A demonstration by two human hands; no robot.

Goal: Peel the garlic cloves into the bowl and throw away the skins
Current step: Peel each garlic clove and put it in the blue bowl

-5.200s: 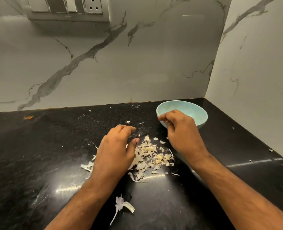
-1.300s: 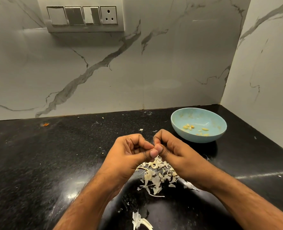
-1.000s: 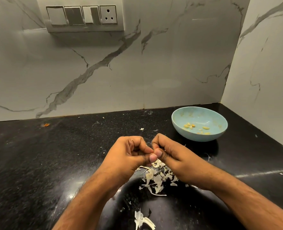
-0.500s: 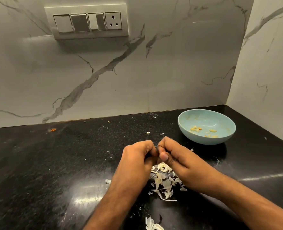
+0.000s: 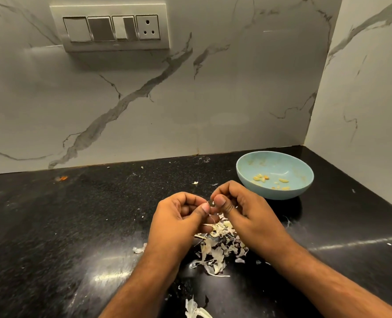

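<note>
While skins (image 5: 218, 246) lie below, both hands' fingers (image 5: 219, 200) pinch a small, barely visible garlic clove (image 5: 211, 203).

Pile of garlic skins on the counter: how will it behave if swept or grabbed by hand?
The skin pile looks like thin, curled flakes, so probably very light and floppy, crushing rather than resisting. Stray bits already dot the black counter, so a sweep would likely scatter some. Loose, separate pieces probably won't lift as one clump.
</note>
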